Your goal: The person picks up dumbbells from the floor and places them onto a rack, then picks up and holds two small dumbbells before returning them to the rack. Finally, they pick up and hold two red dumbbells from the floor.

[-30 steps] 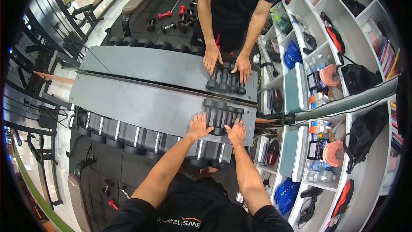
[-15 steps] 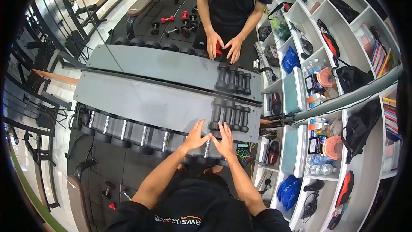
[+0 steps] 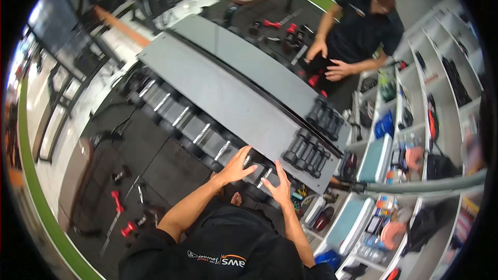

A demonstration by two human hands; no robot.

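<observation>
1. Left hand: above the near edge of the rack, left of the right hand; fingers open and extended, thumb apart, nothing gripped.
2. Right hand: just beside it, near the small black dumbbells; fingers open, thumb apart, nothing gripped.
3. Small black dumbbells: four, side by side at the right end of the grey top shelf, diminishing in size toward the right.
4. Metal-handled dumbbells: a row on the lower tier, along the near side, partly below the hands.
5. Mirror: along the shelf's far edge, reflecting shelf, dumbbells and person.
6. Floor, left: red dumbbells and a padded bench, farther left.
7. Cabinet, right: compartments with a teal-topped box, clear bottles, a pink object and a black bag.
</observation>
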